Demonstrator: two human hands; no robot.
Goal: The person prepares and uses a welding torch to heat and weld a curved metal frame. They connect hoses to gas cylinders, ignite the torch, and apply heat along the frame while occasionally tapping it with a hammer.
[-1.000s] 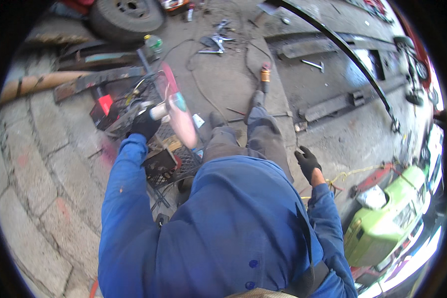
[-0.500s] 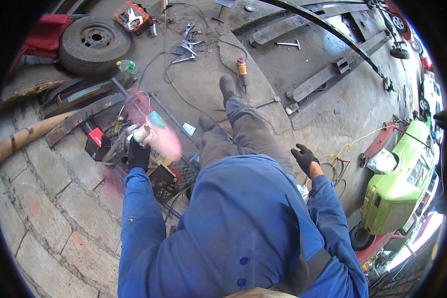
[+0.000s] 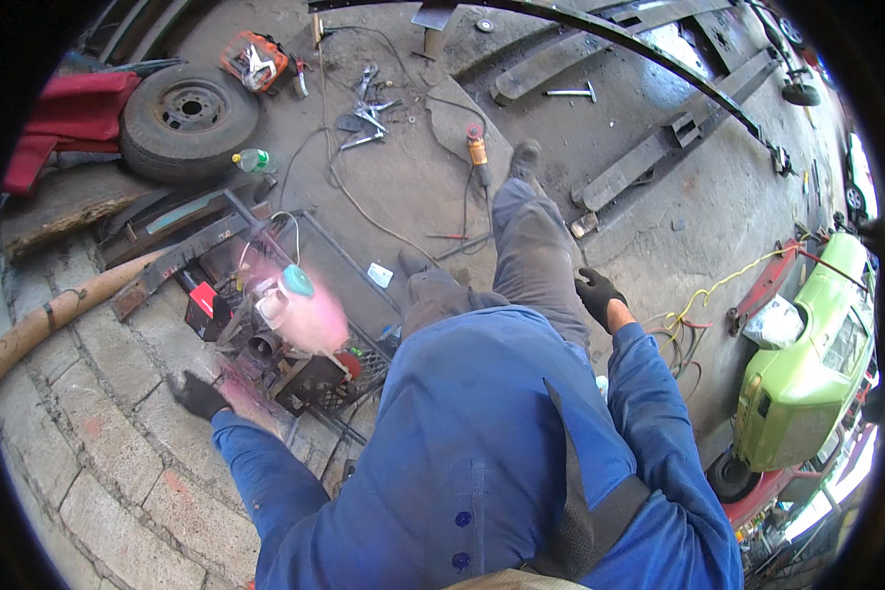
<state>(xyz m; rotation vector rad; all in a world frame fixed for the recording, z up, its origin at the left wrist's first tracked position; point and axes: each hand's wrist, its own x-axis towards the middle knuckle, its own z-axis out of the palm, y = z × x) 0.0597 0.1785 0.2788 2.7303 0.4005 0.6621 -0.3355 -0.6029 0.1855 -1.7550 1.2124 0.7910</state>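
Note:
My left hand [image 3: 203, 395], in a dark glove, is over the stone-block ledge with its fingers loosely apart and nothing in them. Close by, a pinkish-white plastic jug [image 3: 310, 320] with a teal lid [image 3: 297, 280] rests among parts in a black crate [image 3: 369, 369]. A pink smear in the picture blurs part of the jug. On my other side, my right hand [image 3: 600, 297], also in a dark glove, hangs beside my leg over the concrete floor. Its fingers are partly spread, and it holds nothing.
An angle grinder [image 3: 477, 147] with a cord lies ahead of my feet. Several wrenches and pliers [image 3: 367, 111] are scattered beyond. A wheel [image 3: 189, 110] and an orange toolbox [image 3: 254, 61] are far left. Long steel beams [image 3: 634, 157] and a green car body [image 3: 801, 364] occupy the right.
My left hand has come off the jug and moved left and nearer, over the ledge. The jug is left standing in the crate. My right foot has stepped to the right.

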